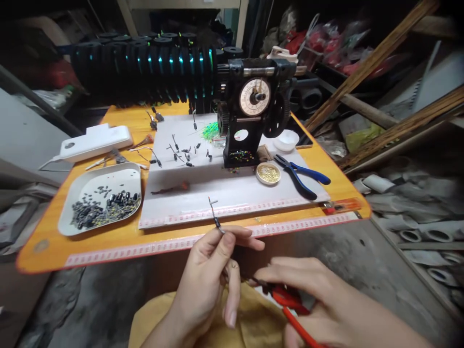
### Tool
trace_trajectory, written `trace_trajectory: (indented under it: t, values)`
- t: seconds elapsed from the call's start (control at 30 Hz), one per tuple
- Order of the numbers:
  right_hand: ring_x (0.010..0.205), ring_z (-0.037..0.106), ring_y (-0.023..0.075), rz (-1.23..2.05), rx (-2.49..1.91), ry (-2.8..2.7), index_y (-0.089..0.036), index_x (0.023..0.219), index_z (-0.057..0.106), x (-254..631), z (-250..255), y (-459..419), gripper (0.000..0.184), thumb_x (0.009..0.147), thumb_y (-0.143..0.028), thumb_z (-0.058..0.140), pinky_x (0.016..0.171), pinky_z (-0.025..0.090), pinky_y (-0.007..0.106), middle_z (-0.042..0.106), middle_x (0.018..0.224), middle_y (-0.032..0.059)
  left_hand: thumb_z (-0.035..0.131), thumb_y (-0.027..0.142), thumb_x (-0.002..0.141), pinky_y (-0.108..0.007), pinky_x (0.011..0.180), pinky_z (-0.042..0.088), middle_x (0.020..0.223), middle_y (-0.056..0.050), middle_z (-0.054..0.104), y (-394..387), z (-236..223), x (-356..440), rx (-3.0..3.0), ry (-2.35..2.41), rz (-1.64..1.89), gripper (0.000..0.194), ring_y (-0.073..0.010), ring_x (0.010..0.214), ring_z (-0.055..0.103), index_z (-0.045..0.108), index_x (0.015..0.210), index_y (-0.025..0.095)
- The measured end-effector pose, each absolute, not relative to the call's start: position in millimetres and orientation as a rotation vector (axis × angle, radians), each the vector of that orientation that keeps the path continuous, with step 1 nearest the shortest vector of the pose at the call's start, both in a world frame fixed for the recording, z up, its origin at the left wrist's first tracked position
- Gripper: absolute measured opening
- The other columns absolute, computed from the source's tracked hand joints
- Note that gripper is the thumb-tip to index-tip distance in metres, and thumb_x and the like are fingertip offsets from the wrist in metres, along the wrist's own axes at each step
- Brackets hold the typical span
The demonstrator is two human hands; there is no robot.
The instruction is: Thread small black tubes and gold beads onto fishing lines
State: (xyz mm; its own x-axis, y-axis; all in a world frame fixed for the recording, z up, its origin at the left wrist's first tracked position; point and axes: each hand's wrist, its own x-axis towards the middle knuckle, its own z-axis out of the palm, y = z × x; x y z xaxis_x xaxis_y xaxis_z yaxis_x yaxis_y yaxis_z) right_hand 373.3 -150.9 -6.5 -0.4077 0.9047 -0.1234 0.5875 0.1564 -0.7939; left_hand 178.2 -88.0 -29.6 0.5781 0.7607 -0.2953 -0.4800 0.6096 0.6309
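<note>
- From where I stand, the left hand (206,270) has thumb and forefinger together, pinching the lower end of a thin dark wire piece with a small black cylindrical body (216,221); its other fingers are apart.
- That piece rises out of the pinch, its long axis pointing up and away from the person and leaning slightly left, with a short crosspiece near its orange tip.
- The right hand (319,290) is curled around red-handled pliers (290,297), over the lap. They point leftward at the left hand's lower fingers, running across the wire piece's line, not along it.
- What matters is that gap: the black body sits above the left pinch, while the pliers' dark nose comes in below it, from the right. The left hand is the nearer one to the body. I can't tell whether the nose touches anything there.
- Both hands are at the near edge of the orange wooden tabletop (43,245), about mid-length.
- Toward its near left corner sits a white rounded tray (65,212) of small black parts.
- On the white board (203,186), toward the tabletop's right edge, lie blue-handled pliers (302,179), beside a round white dish of gold bits (268,173).
</note>
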Motion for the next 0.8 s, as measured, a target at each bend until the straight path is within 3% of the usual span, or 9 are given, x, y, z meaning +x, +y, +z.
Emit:
trace_trajectory:
  t: [0.17, 0.37, 0.57, 0.8]
  values:
    - [0.078, 0.073, 0.0135, 1.222, -1.402, -2.011, -0.025, 0.111, 0.074, 357, -6, -145, 0.028, 0.086, -0.012, 0.073, 0.081, 0.055, 0.017, 0.079, 0.091, 0.0004, 0.059, 0.037, 0.099, -0.003, 0.026, 0.029, 0.103, -0.009, 0.079, -91, -30, 174, 0.548, 0.530, 0.787, 0.025, -0.0007, 0.029, 0.058, 0.074, 0.097, 0.018]
    - [0.090, 0.074, 0.0152, 1.228, -1.430, -2.045, -0.027, 0.115, 0.074, 357, 3, -140, 0.038, 0.081, -0.009, 0.075, 0.085, 0.054, 0.016, 0.079, 0.104, 0.0013, 0.056, 0.035, 0.101, -0.002, 0.029, 0.034, 0.104, -0.006, 0.080, -93, -34, 172, 0.574, 0.462, 0.812, 0.024, -0.0018, 0.033, 0.063, 0.074, 0.099, 0.019]
    - [0.094, 0.074, 0.0161, 1.217, -1.460, -2.052, -0.030, 0.114, 0.075, 357, 4, -141, 0.039, 0.080, -0.010, 0.076, 0.088, 0.055, 0.018, 0.079, 0.104, 0.0000, 0.058, 0.038, 0.099, -0.002, 0.028, 0.033, 0.107, -0.008, 0.080, -92, -34, 171, 0.563, 0.459, 0.795, 0.025, -0.0028, 0.034, 0.064, 0.074, 0.100, 0.019]
    - [0.090, 0.074, 0.0225, 0.867, -1.548, -1.989, -0.029, 0.111, 0.077, 377, 3, -123, 0.026, 0.085, -0.030, 0.074, 0.080, 0.059, 0.026, 0.078, 0.095, 0.0061, 0.060, 0.038, 0.098, -0.003, 0.029, 0.033, 0.103, -0.008, 0.080, -90, -31, 172, 0.552, 0.489, 0.775, 0.024, -0.0022, 0.033, 0.062, 0.074, 0.099, 0.019]
